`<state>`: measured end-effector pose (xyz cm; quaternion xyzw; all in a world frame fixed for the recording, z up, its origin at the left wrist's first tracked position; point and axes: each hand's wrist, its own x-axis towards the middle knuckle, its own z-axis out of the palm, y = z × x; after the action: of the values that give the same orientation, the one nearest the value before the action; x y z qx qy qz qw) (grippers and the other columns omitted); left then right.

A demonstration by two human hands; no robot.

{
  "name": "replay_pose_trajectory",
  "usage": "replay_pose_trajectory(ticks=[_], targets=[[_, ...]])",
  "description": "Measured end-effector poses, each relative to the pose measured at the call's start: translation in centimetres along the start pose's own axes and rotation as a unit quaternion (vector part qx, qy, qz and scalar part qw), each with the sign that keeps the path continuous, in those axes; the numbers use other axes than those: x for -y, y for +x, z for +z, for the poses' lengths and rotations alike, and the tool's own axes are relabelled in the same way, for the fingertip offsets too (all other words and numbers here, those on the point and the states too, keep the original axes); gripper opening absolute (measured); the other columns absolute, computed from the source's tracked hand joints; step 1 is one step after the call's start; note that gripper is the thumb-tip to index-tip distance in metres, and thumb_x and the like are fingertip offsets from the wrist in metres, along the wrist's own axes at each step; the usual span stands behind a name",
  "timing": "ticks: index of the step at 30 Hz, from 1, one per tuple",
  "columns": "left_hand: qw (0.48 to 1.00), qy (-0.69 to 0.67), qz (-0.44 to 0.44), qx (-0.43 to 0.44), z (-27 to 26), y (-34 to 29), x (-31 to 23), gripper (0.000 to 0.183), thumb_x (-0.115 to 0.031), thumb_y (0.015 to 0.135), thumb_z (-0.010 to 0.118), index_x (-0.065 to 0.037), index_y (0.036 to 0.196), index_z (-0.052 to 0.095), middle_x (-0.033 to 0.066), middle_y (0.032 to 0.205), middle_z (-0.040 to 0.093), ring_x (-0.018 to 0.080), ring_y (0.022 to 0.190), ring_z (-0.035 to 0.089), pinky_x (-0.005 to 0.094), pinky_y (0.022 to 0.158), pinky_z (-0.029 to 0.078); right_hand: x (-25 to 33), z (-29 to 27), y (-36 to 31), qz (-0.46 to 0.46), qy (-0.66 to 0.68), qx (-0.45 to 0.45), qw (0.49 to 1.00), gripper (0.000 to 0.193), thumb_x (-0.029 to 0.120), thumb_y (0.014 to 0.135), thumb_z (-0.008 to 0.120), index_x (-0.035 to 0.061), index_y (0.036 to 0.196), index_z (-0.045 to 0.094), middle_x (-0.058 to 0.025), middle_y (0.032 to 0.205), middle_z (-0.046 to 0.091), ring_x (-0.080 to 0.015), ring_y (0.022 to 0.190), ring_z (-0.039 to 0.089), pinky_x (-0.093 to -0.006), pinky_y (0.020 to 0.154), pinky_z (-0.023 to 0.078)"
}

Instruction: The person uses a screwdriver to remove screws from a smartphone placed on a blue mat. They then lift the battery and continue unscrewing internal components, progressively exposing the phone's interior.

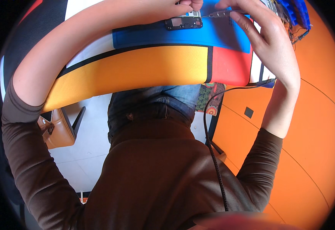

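Observation:
An opened mobile phone (183,23), with its dark inner frame and pale parts showing, lies on a blue mat (156,38) at the far edge of view. Over the phone's far side, my left hand (188,5) has its fingers curled and pressed together. The top of the picture cuts this hand off, and what sits in its pinch is hidden. From the right, my right hand (265,34) grips a slim pointed metal tool (218,14) with a ribbed grip between thumb and fingers. Its tip points left and reaches the phone's right edge.
The tabletop has a yellow, red, white and black block pattern cloth (137,71). A black braided cable (209,142) runs from the table's right corner down past my body. Blue plastic and loose wires (295,21) are at the far right. A brown leather bag (62,130) stands below left.

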<state>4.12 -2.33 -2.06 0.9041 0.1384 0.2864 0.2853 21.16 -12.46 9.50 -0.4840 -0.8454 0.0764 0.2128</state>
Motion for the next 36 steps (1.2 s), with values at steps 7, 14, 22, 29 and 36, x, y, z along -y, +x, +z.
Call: replay_pose_trajectory(ticks=[7,14,22,29,36], targets=[[1.0,0.0,0.002,-0.007,0.0,-0.4,0.0,0.007,-0.007,0.082,0.064,-0.003,0.085,0.069,0.015,0.079,0.066,0.0337,0.084,0.064,0.0421,0.08,0.051,-0.3,-3.6,1.2,0.119,-0.124,0.248,0.953,0.015,0.012,0.099,0.062,-0.0025,0.095,0.065,-0.0182,0.08,0.063,-0.0361,0.079,0.064,-0.0385,0.074,0.051],[1.0,-0.001,-0.017,0.008,-0.2,-0.6,-0.1,0.007,-0.008,0.083,0.064,-0.003,0.085,0.069,0.0148,0.08,0.066,0.0335,0.085,0.064,0.0421,0.08,0.05,-1.4,-1.6,0.2,0.004,-0.049,0.127,0.991,0.018,0.015,0.099,0.063,-0.0028,0.094,0.065,-0.0187,0.083,0.065,-0.0359,0.078,0.064,-0.0378,0.073,0.051],[1.0,-0.009,-0.017,0.007,-0.1,-0.6,0.0,0.008,-0.008,0.084,0.064,-0.003,0.087,0.069,0.0156,0.081,0.066,0.0339,0.084,0.063,0.0422,0.08,0.05,1.0,-3.1,2.6,0.176,-0.086,0.267,0.943,0.018,0.016,0.1,0.063,-0.0011,0.099,0.065,-0.0176,0.086,0.066,-0.0332,0.085,0.065,-0.0376,0.076,0.05],[0.996,0.057,0.052,-0.043,-0.1,-0.7,0.0,0.008,-0.008,0.085,0.064,-0.003,0.087,0.069,0.0161,0.083,0.067,0.0348,0.086,0.064,0.0432,0.08,0.051,-0.5,-0.1,0.0,0.058,-0.092,0.066,0.992,0.02,0.02,0.102,0.062,0.0014,0.096,0.069,-0.0163,0.08,0.065,-0.0344,0.079,0.063,-0.0394,0.074,0.049],[1.0,-0.002,0.01,-0.015,0.2,-0.3,0.2,0.007,-0.009,0.084,0.064,-0.004,0.085,0.069,0.017,0.082,0.067,0.036,0.086,0.065,0.0443,0.079,0.051,-0.8,-2.4,1.1,0.113,-0.11,0.206,0.966,0.016,0.015,0.102,0.058,0.0007,0.101,0.066,-0.0174,0.083,0.064,-0.0368,0.081,0.062,-0.0409,0.076,0.048]])
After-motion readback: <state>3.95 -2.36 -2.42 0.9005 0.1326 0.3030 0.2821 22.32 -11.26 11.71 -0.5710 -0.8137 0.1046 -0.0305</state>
